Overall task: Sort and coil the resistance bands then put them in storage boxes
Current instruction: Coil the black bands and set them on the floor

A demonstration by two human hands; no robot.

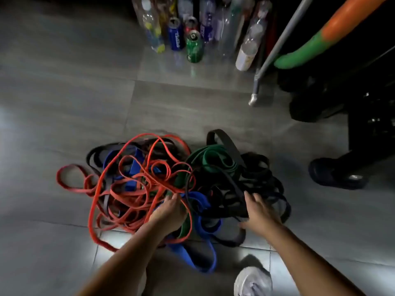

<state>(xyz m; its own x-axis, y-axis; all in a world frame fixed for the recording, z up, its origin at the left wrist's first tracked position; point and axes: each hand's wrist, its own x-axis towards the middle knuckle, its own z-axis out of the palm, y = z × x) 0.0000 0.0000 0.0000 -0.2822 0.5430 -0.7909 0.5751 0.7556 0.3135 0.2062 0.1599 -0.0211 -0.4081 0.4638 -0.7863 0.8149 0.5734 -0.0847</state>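
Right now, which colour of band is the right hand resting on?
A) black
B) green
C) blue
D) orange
A: the right hand lies with spread fingers on the black bands, at the right of the tangled pile; the orange bands lie at its left.

Just the one cam here, strapped to my head, wide-angle, pointing forward and steeply down at the tiled floor in front of me. It's close enough that my forearms come in from the bottom edge and the tangled pile of bands fills the lower middle. The top edge reaches a row of bottles and cans further out. Edges bend a bit from the lens.
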